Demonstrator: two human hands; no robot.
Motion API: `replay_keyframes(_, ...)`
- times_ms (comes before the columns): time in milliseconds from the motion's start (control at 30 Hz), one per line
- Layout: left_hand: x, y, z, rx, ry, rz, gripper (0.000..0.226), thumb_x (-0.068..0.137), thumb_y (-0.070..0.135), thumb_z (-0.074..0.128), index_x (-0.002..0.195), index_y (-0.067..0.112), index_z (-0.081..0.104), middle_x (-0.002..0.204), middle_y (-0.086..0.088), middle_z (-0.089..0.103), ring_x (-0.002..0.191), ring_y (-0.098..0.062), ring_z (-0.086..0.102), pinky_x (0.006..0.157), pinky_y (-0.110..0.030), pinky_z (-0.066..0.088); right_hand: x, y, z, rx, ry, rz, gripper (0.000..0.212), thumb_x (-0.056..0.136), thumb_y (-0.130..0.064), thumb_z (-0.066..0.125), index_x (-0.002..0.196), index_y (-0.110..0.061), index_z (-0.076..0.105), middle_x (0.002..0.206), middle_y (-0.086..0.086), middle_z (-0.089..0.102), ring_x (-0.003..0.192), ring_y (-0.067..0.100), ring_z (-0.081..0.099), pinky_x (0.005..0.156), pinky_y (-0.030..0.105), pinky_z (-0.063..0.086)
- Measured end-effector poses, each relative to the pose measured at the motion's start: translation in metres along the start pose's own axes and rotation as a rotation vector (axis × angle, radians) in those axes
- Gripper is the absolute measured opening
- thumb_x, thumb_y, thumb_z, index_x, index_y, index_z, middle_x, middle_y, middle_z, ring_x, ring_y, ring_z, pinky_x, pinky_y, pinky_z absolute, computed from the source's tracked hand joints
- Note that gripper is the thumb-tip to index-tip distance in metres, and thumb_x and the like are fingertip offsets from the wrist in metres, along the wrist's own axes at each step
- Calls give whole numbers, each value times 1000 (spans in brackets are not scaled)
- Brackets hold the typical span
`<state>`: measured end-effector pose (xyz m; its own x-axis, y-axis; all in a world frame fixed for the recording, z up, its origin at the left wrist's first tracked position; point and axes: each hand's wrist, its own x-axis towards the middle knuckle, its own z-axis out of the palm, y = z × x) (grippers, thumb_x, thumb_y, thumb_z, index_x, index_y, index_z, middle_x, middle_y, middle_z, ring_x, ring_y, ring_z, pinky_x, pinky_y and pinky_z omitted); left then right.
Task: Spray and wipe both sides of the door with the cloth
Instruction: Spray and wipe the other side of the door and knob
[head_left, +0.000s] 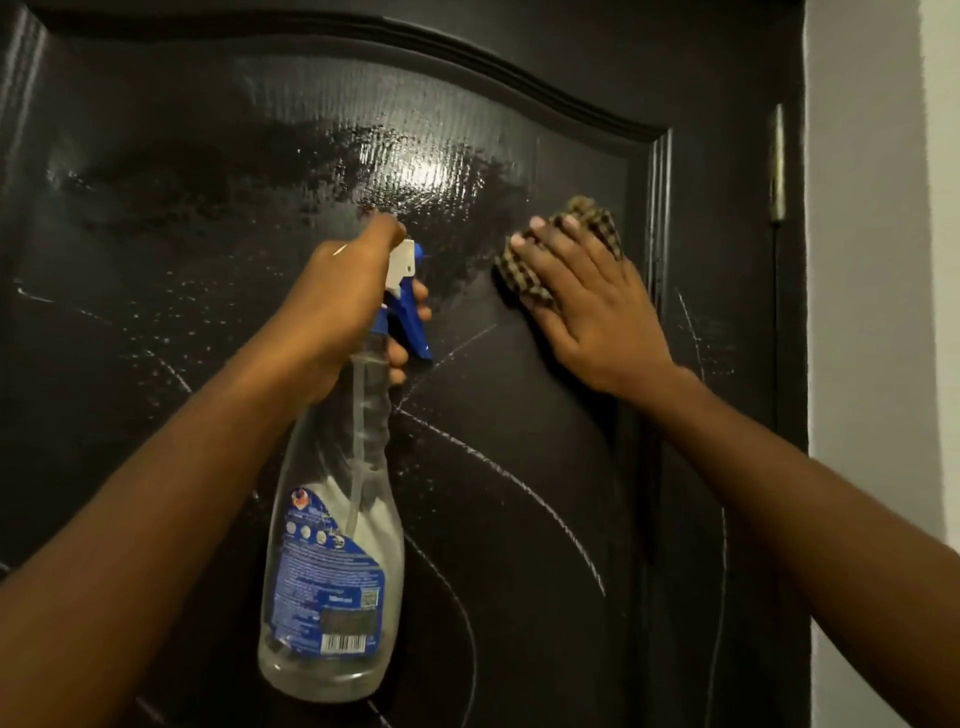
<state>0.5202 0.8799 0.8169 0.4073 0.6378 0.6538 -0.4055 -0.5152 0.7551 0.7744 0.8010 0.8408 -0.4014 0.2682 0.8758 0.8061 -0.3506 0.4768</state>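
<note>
Up against the black door (208, 291), both arms were raised. The left hand (343, 301) gripped the neck of the clear spray bottle (337, 545), fingers curled round the blue trigger (415, 332), with the white nozzle (404, 258) aimed at the panel from close in. The right hand (582, 306) lay flat, fingers straight, pressing the checked cloth (595, 218) onto the panel just beside the raised moulding (657, 218).

Here was the worry: the nozzle sat right next to that wiping hand, so a squeeze would likely have wet the knuckles as much as the door. A wet sheen and scattered droplets covered the upper panel, and left too long they looked set to run down and dry into marks like the pale curved streaks lower down.

The cloth was bunched small under the fingers, much of it hidden by the hand. A bunch that small could have skated past the moulding's grooves and left liquid sitting there. Nearer the edge, spray could have reached the hinge (777, 166) or speckled the pale wall (872, 312). The bottle looked nearly empty, so the trigger may have sputtered. And the door's other side was out of view, so I judged that half of the task unaccounted for.
</note>
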Motion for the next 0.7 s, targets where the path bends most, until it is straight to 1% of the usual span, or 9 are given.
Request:
replay_keyframes(100, -4, 1, 23, 14, 23, 1, 47, 96, 49, 45, 88, 8, 67, 80, -13, 70, 40, -21, 47, 42, -27, 44, 28, 20, 0, 39, 69, 133, 56, 103, -43, 38, 157, -31, 34, 164, -4, 31, 155, 19, 18, 118, 53, 28)
replay_keyframes(233, -15, 7, 50, 2, 45, 23, 42, 97, 47, 44, 91, 11, 65, 83, -11, 68, 39, -16, 52, 42, -26, 44, 30, 16, 4, 84, 76, 174, 54, 105, -44, 34, 158, -32, 31, 166, -6, 27, 155, 15, 14, 121, 50, 21)
replay_keyframes(300, -20, 8, 59, 37, 66, 27, 44, 97, 48, 43, 92, 10, 66, 82, -11, 70, 38, -15, 52, 42, -26, 45, 15, 10, 5, 110, 92, 183, 54, 105, -42, 36, 158, -32, 31, 165, -7, 27, 155, 15, 14, 120, 49, 19)
replay_keyframes(433, -30, 12, 71, 46, 74, 16, 44, 98, 49, 42, 90, 12, 65, 80, -8, 70, 42, -18, 51, 46, -26, 46, -38, -6, 6, 142, 76, 112, 55, 103, -35, 42, 157, -30, 34, 164, -6, 31, 154, 15, 19, 115, 49, 28)
replay_keyframes(533, -36, 16, 78, 48, 47, 12, 46, 98, 50, 41, 88, 12, 66, 80, -8, 70, 45, -19, 51, 47, -27, 46, -52, -6, -1, 228, 32, 92, 51, 103, -35, 42, 154, -31, 40, 161, -8, 37, 153, 14, 22, 116, 51, 32)
replay_keyframes(600, -38, 19, 81, 37, 24, 22, 47, 98, 50, 41, 93, 11, 66, 81, -8, 69, 43, -16, 52, 45, -26, 46, -54, -4, -10, 391, 51, 185, 48, 105, -35, 44, 152, -28, 43, 159, -7, 40, 153, 13, 21, 119, 52, 28)
replay_keyframes(633, -38, 21, 82, 27, 13, 25, 46, 98, 49, 41, 94, 10, 65, 82, -8, 69, 41, -14, 52, 44, -25, 45, -56, -4, -14, 479, 110, 270, 48, 105, -33, 45, 152, -26, 43, 159, -5, 39, 153, 11, 20, 121, 50, 25)
replay_keyframes(700, -38, 23, 85, 2, -19, 22, 46, 98, 49, 41, 94, 10, 65, 83, -9, 69, 41, -14, 52, 42, -24, 45, -62, -3, -25, 628, 307, 472, 49, 105, -30, 46, 153, -22, 42, 159, -8, 36, 151, 8, 17, 123, 44, 20)
